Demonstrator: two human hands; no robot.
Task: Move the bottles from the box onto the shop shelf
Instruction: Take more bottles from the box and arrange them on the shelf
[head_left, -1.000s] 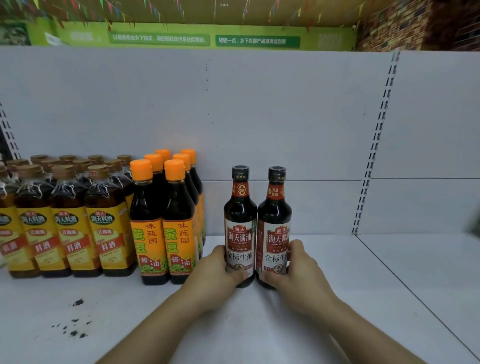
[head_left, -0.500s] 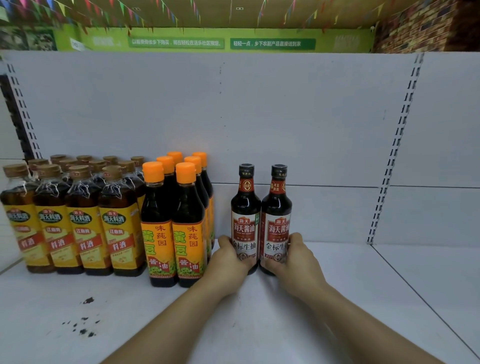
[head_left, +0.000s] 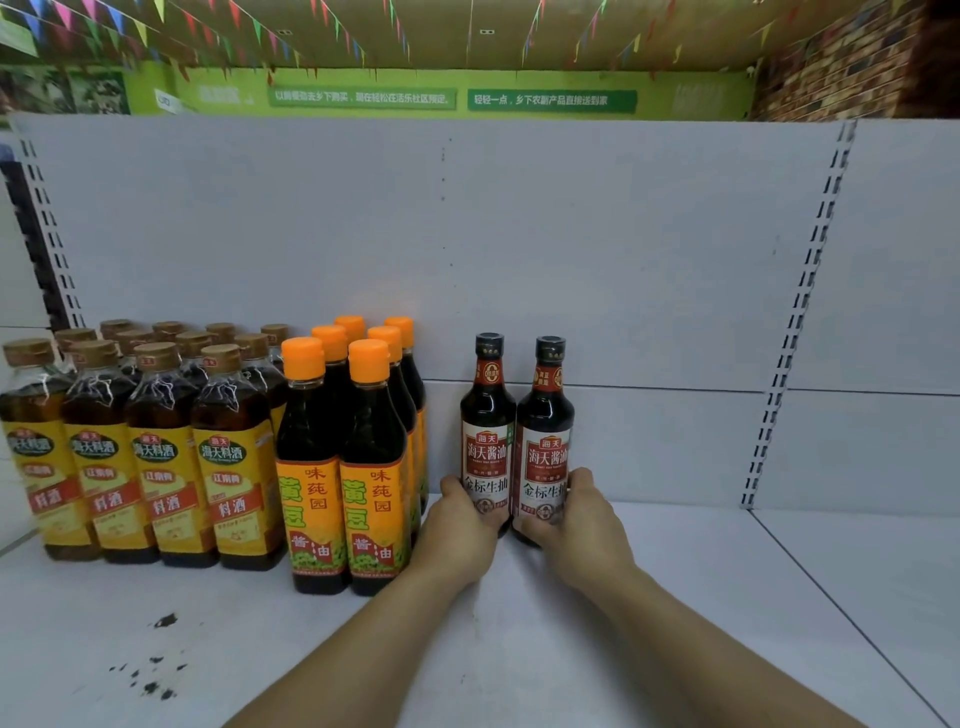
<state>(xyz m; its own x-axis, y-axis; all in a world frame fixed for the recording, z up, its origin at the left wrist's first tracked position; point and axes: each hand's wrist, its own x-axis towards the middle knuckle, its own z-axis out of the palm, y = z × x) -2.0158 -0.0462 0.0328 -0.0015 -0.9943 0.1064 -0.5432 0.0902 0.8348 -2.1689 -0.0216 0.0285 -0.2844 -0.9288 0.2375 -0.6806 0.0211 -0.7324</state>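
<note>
Two dark soy sauce bottles with black caps and red-and-white labels stand upright side by side on the white shelf (head_left: 701, 597), close to its back panel. My left hand (head_left: 460, 525) grips the base of the left bottle (head_left: 487, 431). My right hand (head_left: 582, 519) grips the base of the right bottle (head_left: 546, 436). The two bottles touch each other. The box is out of view.
Left of my hands stand several orange-capped soy sauce bottles (head_left: 343, 467) and, further left, several brown-capped cooking wine bottles with yellow labels (head_left: 135, 457). Dark specks (head_left: 150, 670) lie on the shelf front left. A slotted upright (head_left: 795, 322) divides the back panel at right.
Both hands have pushed the two bottles further back on the shelf, towards the back panel. The camera has drifted slightly right and up.
</note>
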